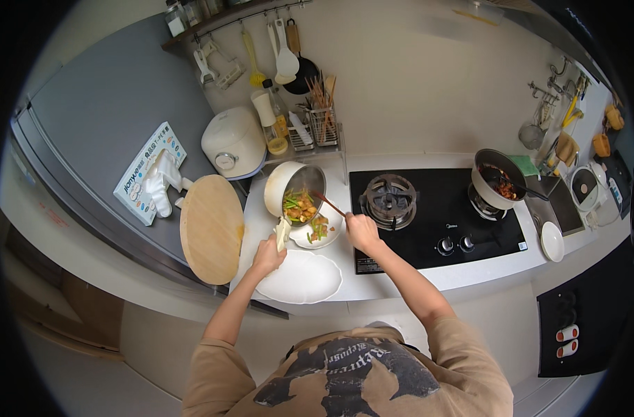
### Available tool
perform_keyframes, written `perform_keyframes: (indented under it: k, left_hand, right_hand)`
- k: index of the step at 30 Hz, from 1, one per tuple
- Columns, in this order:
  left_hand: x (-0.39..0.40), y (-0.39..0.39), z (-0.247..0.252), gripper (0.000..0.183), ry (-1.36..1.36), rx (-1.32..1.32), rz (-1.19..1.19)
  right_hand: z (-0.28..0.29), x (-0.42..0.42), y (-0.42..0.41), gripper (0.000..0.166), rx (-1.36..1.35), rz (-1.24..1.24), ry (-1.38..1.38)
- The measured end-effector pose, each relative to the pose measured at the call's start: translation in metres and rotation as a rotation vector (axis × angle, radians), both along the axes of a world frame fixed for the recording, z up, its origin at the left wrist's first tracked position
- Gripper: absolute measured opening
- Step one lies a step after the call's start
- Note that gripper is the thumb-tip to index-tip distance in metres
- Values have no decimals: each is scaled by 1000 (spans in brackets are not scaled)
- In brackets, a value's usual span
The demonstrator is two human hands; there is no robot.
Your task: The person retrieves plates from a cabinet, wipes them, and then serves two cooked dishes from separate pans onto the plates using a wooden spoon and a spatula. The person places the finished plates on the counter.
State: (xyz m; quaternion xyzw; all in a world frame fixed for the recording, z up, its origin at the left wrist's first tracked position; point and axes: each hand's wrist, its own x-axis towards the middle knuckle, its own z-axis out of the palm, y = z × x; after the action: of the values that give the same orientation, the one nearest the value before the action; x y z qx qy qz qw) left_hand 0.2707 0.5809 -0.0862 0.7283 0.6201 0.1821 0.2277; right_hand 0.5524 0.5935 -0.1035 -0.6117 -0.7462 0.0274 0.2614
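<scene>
My left hand [269, 255] grips the cream handle [282, 233] of a white pot [279, 188], tipped over a white plate [328, 240]. Stir-fried food with green vegetable pieces and browned chunks [299, 206] lies in the pot. Some of the same food [317, 228] is on the plate. In my right hand [362, 231] is a reddish-brown utensil [329, 204], probably a spatula, its far end reaching into the pot's mouth and partly hidden there. An oval white dish with a scalloped rim [300, 278] lies on the counter nearer my body and holds nothing.
A two-burner gas hob [436, 223] is to the right. On its far burner stands a pan [496, 177] with dark food and a utensil. A round wooden board [212, 229] leans at the left, near a rice cooker [233, 140]. A small white dish [552, 242] stands by the sink [562, 206].
</scene>
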Motion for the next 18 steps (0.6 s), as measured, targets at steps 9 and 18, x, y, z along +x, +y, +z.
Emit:
perform_keyframes:
  k: [9, 18]
  left_hand:
    - [13, -9, 9, 36, 62, 10, 5]
    - [17, -12, 4, 39, 129, 11, 46]
  right_hand:
    - [-6, -14, 52, 21, -245, 9, -64]
    - [-16, -4, 43, 18, -331, 90, -30]
